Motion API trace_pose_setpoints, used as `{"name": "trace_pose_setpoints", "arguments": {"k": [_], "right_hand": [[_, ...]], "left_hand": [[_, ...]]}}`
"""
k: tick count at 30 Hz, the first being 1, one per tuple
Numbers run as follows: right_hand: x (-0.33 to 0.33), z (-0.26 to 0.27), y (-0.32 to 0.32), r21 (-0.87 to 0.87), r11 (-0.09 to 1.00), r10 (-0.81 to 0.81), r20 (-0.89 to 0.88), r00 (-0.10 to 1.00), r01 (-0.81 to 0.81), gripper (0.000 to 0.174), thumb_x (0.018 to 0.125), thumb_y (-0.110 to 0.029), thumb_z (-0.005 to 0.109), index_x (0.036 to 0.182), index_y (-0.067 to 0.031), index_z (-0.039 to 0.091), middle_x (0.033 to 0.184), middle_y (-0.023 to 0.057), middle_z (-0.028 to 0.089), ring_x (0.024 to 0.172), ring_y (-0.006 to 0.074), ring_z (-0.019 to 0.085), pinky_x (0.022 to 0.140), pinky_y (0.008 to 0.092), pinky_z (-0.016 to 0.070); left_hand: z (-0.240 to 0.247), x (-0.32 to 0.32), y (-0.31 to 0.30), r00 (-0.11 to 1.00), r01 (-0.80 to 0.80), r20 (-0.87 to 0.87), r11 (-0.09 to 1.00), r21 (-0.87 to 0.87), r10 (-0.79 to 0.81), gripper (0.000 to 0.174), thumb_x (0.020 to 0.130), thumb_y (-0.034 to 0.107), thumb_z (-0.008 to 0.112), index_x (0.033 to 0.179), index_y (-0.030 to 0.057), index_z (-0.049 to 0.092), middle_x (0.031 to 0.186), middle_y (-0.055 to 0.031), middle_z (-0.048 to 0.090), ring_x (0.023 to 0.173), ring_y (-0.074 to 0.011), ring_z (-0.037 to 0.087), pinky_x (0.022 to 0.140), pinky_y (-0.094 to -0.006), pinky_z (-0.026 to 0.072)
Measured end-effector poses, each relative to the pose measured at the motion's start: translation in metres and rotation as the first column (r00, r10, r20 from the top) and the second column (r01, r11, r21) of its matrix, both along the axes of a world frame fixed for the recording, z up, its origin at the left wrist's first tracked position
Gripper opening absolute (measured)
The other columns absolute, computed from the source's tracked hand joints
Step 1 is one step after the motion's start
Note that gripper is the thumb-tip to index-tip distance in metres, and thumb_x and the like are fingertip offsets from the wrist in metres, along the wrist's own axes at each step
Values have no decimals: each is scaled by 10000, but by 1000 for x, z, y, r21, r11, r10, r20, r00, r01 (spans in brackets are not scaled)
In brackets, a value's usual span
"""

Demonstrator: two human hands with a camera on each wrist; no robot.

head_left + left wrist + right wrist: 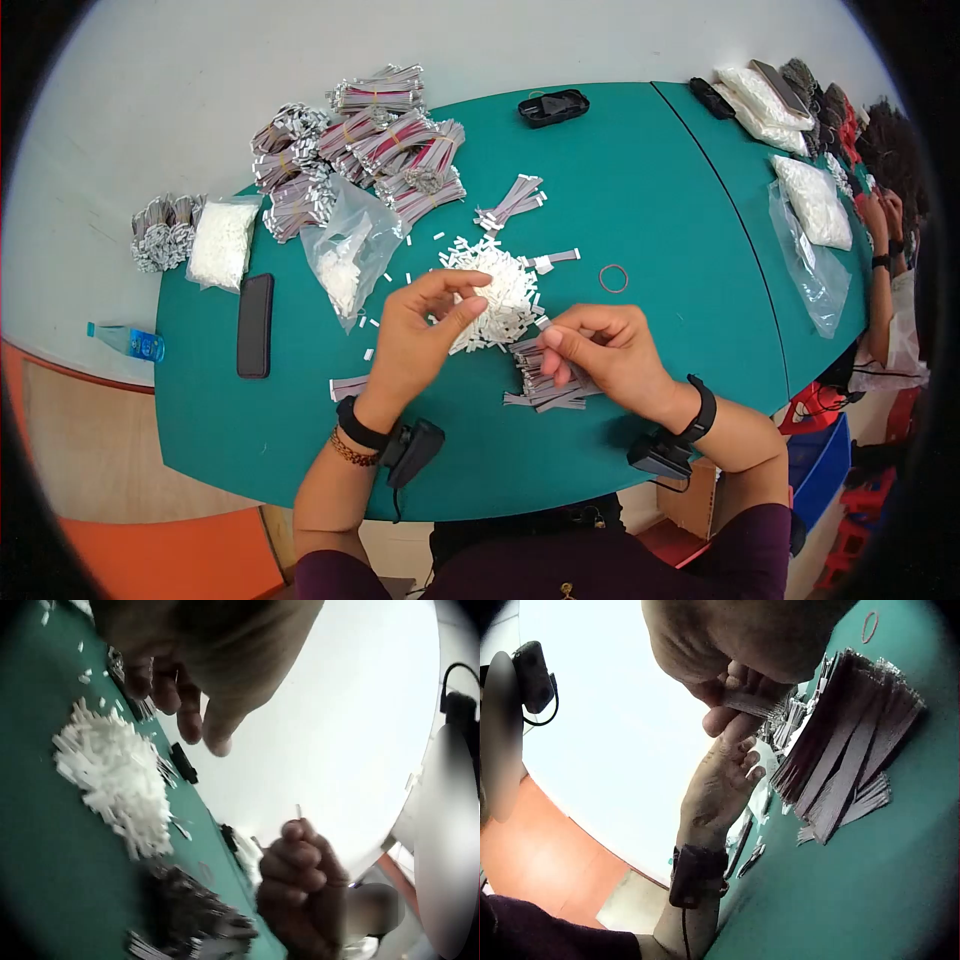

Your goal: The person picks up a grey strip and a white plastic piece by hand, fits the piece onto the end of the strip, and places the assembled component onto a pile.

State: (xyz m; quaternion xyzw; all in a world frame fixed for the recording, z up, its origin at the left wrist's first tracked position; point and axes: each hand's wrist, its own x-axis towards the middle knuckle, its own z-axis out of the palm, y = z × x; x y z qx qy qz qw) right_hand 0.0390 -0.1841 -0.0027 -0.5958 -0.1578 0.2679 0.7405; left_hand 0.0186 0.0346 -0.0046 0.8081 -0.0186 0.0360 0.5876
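My left hand [412,325] hovers at the near left side of a pile of small white plastic pieces [512,290]. Its fingers are loosely bent, and nothing shows between thumb and fingertips in the left wrist view. Right of the pile, my right hand [622,352] pinches a short flat ribbon cable [748,703] between thumb and fingers. The cable's tip [543,322] points toward the pile. Below this hand lies a stack of grey ribbon cables [847,742], partly covered by the fingers in the head view.
Bundled ribbon cables [395,145] are heaped at the back left. Nearby lie an opened plastic bag [350,235], a full bag of white pieces [222,243] and a black phone [255,325]. A rubber band [614,278] lies right of the pile. Another person's arm [878,290] is at far right.
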Motion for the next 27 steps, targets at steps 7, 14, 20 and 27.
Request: {"name": "trace_pose_setpoints", "arguments": {"k": [7,14,20,27], "right_hand": [[6,-1,-3,-4,1000,-10,9,1000,10,152,899,-121,559,849,7,626,709,37,634,578,48,559,527,180,463],[5,-1,-4,-12,1000,-8,-14,1000,7,156,899,-127,561,835,0,624,702,32,632,574,43,557,523,179,460],[4,0,-5,-11,1000,3,-4,1000,-3,153,899,-126,559,837,-2,624,698,31,632,576,42,556,527,176,460],[2,3,-5,-31,998,61,-28,998,-62,154,902,-127,552,861,-1,630,701,27,634,582,40,559,510,170,442]], "left_hand": [[-21,7,-3,966,-43,245,885,464,-81,155,718,43,687,869,75,665,756,-43,590,690,-188,494,662,-290,387],[-21,10,-22,921,-116,366,807,578,-130,155,705,29,676,851,81,664,762,-57,567,730,-234,505,660,-326,408],[-25,10,-22,902,-157,420,831,534,-99,120,718,17,664,828,65,655,799,-56,594,745,-207,526,644,-323,416],[-2,-6,-27,981,48,-142,882,-470,-129,80,838,34,603,912,4,597,851,-57,632,790,-118,586,710,-248,462]]}}
